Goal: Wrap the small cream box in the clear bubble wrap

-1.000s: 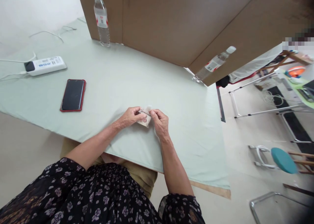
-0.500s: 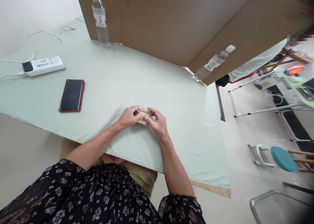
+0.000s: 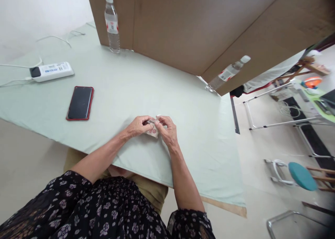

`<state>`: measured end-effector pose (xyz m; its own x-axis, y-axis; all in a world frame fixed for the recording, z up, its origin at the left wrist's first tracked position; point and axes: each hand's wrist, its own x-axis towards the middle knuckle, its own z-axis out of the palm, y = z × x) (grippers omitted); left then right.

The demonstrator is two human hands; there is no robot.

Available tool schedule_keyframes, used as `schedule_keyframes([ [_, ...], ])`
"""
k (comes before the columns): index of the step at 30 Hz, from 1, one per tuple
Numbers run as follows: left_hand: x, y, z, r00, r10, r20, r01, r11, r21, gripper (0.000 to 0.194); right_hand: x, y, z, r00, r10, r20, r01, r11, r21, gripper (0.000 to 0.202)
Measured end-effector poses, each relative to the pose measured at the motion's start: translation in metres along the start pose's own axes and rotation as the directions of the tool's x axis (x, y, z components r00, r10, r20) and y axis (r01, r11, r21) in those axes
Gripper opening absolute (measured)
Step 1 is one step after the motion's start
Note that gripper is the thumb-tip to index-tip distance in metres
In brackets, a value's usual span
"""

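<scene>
Packet (image 3: 154, 132), pale with reddish marks, sits in the head view between both hands, near the front edge of the green-covered table (image 3: 136, 82). Its printed face is turned up, and its lower edge runs aslant, the right end nearer the person; the crumpled top faces the cardboard panel (image 3: 167, 26). Which way the long axis lies is unclear, since fingers cover the sides. The left hand (image 3: 138, 126) pinches it, thumb across the print; the right hand (image 3: 169, 131) nips the top right corner between thumb and forefinger. Underside and several fingertips are hidden, and whether it touches the table cannot be told. Green surface stretches from the hands to the panel, the phone (image 3: 80, 103) well off leftward.
</scene>
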<state>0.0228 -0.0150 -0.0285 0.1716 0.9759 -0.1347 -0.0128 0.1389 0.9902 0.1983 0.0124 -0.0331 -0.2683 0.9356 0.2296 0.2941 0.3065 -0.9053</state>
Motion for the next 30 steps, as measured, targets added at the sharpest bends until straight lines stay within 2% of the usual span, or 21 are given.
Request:
schedule_keyframes([
  [4,0.0,-0.001,0.001,1.0,0.024,-0.01,-0.024,0.998,0.058,0.036,0.001,-0.006,0.004,0.998,-0.036,-0.046,0.035,0.999,-0.011,0.021],
  [9,0.002,-0.003,0.002,0.992,0.094,-0.083,-0.087,0.993,0.081,0.03,-0.001,-0.004,0.009,0.997,-0.048,-0.06,0.047,0.999,-0.026,0.02],
  [14,0.005,-0.007,0.002,0.971,0.165,-0.172,-0.146,0.983,0.115,0.026,-0.004,0.001,0.015,0.981,-0.168,-0.093,0.149,0.972,-0.181,0.021],
  [19,0.008,-0.014,-0.001,0.945,0.232,-0.23,-0.187,0.961,0.202,0.029,-0.008,0.005,0.02,0.938,-0.34,-0.072,0.281,0.864,-0.419,0.024],
  [23,0.01,-0.02,-0.005,0.916,0.259,-0.307,-0.162,0.937,0.308,0.027,-0.012,0.009,0.024,0.897,-0.443,0.015,0.369,0.728,-0.577,0.03],
  [26,0.011,-0.02,-0.007,0.897,0.279,-0.343,-0.15,0.922,0.357,0.024,-0.014,0.012,0.024,0.878,-0.476,0.054,0.395,0.654,-0.645,0.028],
  [30,0.009,-0.019,-0.007,0.901,0.241,-0.36,-0.123,0.939,0.32,0.027,-0.013,0.012,0.024,0.863,-0.502,0.052,0.406,0.629,-0.663,0.022],
])
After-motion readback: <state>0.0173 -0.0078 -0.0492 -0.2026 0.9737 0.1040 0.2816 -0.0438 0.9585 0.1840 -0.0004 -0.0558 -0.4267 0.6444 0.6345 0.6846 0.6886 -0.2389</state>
